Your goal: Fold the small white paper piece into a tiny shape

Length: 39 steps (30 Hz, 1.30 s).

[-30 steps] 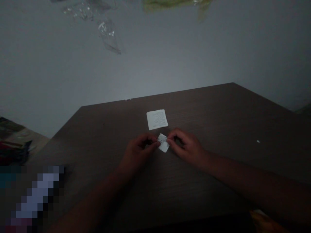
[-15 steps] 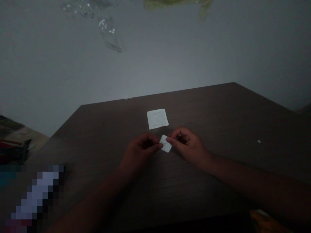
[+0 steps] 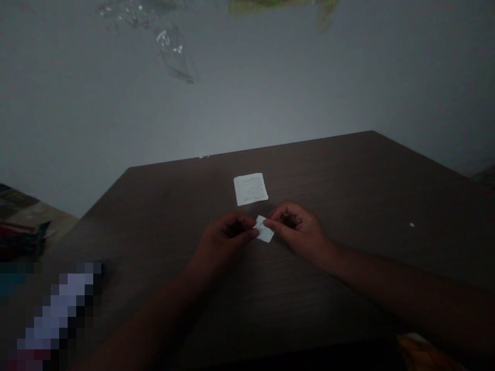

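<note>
A small white piece of paper (image 3: 266,234) with dark marks, perhaps folded, is pinched between both hands above the dark table. My left hand (image 3: 228,237) grips its left corner between thumb and fingertips. On the upper right edge, my right hand (image 3: 299,229) closes thumb and forefinger over it. Just beyond the hands lies a flat white square of printed paper (image 3: 250,189), its lines too small to read. Neither hand touches that square. My fingers cover parts of the small piece's edges.
The dark wooden table (image 3: 348,170) reaches back to a grey wall (image 3: 270,87). A tiny white scrap (image 3: 412,224) lies at the right. Clear plastic (image 3: 174,51) hangs on the wall. A blurred-out pale object (image 3: 58,309) sits at the left.
The small paper has turned very slightly between my fingers. Both hands stay in almost the same place, and the printed square has not moved.
</note>
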Motion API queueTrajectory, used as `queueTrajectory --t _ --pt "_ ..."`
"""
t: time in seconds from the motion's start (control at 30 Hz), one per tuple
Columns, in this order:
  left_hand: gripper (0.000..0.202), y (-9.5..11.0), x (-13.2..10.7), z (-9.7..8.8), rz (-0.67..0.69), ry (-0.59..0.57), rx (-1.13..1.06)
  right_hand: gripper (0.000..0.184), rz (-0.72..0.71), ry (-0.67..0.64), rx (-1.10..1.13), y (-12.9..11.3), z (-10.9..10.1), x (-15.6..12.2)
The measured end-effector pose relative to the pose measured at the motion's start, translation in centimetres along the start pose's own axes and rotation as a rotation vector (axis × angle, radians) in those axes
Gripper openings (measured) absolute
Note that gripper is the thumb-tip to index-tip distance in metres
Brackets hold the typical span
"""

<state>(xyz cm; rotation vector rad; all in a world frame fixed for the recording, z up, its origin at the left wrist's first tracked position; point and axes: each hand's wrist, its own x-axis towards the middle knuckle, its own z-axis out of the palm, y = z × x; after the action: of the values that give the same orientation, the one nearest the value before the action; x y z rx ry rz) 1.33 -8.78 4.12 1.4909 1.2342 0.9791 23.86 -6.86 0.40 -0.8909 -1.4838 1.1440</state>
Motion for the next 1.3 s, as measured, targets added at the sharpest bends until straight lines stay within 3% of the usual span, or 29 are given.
queueTrajectory --t 0.33,0.57,0.97,1.3 --pt "0.024 0.26 0.10 0.32 -0.018 0.036 -0.036 0.030 0.019 -0.062 0.047 0.14 0.27 -0.11" --pt "0.018 -0.12 0.11 0.23 -0.006 -0.007 0.031 0.023 0.022 -0.227 -0.101 -0.32 -0.53 0.36" --pt "0.018 0.38 -0.20 0.18 -0.018 -0.021 0.101 0.026 0.154 -0.186 -0.092 -0.65 -0.25 0.02" --pt "0.020 0.56 -0.05 0.13 -0.025 -0.038 0.065 0.027 0.115 -0.192 -0.086 -0.61 -0.24 -0.02"
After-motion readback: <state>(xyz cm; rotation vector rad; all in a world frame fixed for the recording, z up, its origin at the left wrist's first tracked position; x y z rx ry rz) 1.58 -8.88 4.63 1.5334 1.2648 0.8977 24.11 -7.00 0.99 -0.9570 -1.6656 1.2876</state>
